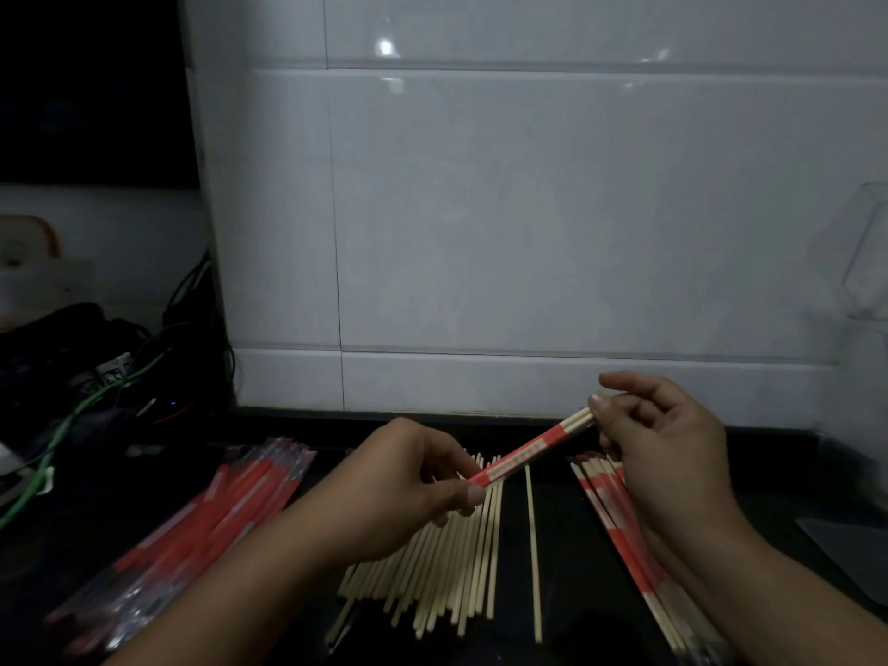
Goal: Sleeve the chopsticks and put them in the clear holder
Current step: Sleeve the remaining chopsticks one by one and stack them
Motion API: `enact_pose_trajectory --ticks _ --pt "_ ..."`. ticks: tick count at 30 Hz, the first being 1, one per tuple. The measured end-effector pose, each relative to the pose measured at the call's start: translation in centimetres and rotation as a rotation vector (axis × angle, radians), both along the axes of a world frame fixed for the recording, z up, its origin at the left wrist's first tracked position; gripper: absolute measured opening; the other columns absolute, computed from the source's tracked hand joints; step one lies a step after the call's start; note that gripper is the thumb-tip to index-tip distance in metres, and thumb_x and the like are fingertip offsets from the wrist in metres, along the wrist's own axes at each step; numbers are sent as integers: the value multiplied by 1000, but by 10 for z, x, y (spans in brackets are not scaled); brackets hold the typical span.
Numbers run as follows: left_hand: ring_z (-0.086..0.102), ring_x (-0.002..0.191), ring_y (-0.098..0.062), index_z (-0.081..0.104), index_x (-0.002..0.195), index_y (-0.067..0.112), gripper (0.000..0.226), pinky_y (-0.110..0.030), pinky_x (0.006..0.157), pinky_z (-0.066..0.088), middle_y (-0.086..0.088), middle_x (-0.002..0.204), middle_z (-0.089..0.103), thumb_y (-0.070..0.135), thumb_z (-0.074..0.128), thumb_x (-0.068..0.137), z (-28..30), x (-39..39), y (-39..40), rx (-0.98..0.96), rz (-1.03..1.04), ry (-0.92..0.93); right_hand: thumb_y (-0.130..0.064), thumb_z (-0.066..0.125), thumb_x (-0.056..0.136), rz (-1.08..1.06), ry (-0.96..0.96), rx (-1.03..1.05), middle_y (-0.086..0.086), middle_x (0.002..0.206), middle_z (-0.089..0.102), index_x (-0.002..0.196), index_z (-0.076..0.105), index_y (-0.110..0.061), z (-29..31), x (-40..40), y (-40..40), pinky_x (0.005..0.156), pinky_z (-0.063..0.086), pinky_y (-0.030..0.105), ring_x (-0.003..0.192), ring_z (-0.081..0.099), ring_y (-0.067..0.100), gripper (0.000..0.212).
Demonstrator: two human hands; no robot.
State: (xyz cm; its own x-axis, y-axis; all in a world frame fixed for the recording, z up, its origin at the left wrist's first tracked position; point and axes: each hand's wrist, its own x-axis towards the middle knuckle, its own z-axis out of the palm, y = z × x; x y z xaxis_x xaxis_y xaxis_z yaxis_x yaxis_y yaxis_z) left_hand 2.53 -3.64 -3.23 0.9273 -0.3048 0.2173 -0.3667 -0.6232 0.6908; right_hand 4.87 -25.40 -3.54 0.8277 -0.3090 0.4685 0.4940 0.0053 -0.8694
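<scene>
A pair of pale chopsticks in a red sleeve (526, 453) slants above the dark counter, its bare ends poking out at the upper right. My left hand (408, 483) pinches the sleeve's lower end. My right hand (668, 439) pinches the bare chopstick ends. Below lies a pile of bare chopsticks (447, 564), with a single chopstick (533, 555) apart to its right. Sleeved pairs (620, 526) lie under my right wrist. The clear holder (860, 262) hangs on the wall at the far right.
A stack of empty red sleeves in clear plastic (202, 526) lies at the left. Tangled cables (96, 396) and dark gear crowd the far left. The white tiled wall (528, 209) rises just behind the counter.
</scene>
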Motion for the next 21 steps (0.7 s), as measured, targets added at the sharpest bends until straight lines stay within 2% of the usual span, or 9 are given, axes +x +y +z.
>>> enact_pose_trajectory --ticks 3,6,7,9,13,16,19,21 --pt "70 70 -6 73 92 28 4 -22 69 57 9 82 75 28 70 89 2 -1 -2 -97 5 -5 -14 61 94 69 69 98 5 77 71 103 67 -15 5 0 2 60 51 27 59 60 9 10" --pt "71 65 -12 74 92 23 5 -20 63 54 4 80 76 24 70 89 3 -1 -4 -297 42 -52 -36 58 89 330 250 198 10 97 73 107 67 -10 5 -2 7 64 50 33 72 65 18 33" --pt "71 65 -14 74 92 21 6 -19 61 53 3 79 76 23 70 89 4 -2 -5 -351 49 -60 -40 60 85 391 289 136 10 98 74 105 70 -10 3 -4 11 62 49 32 74 66 18 38" --pt "71 64 -15 74 92 18 7 -17 59 52 1 78 76 22 70 89 4 -4 -8 -404 42 -44 -38 60 83 441 290 -41 9 98 74 99 75 -11 -2 -9 18 58 47 30 76 64 18 35" --pt "73 67 -15 75 94 20 9 -21 62 55 1 80 77 26 70 89 2 -6 -11 -346 -27 24 -25 57 93 394 215 -159 15 85 71 92 75 -9 -2 -16 21 53 43 26 67 59 15 25" --pt "71 64 -12 75 93 22 17 -21 61 52 0 81 77 35 65 90 5 -9 -12 -329 -67 27 -21 56 96 350 209 -129 16 75 68 89 74 -5 2 -12 18 50 41 25 60 54 17 24" --pt "67 61 -3 72 87 27 28 -19 57 47 8 76 75 50 57 92 3 -4 -4 -152 115 -116 -12 58 94 275 243 -83 16 59 59 73 72 -1 8 4 -2 41 33 24 50 48 19 27" --pt "65 62 1 71 85 30 27 -21 60 48 10 70 72 52 57 93 0 6 9 55 295 -215 -12 62 93 192 300 -301 12 52 55 66 71 -2 12 16 -28 42 34 25 46 45 19 30"
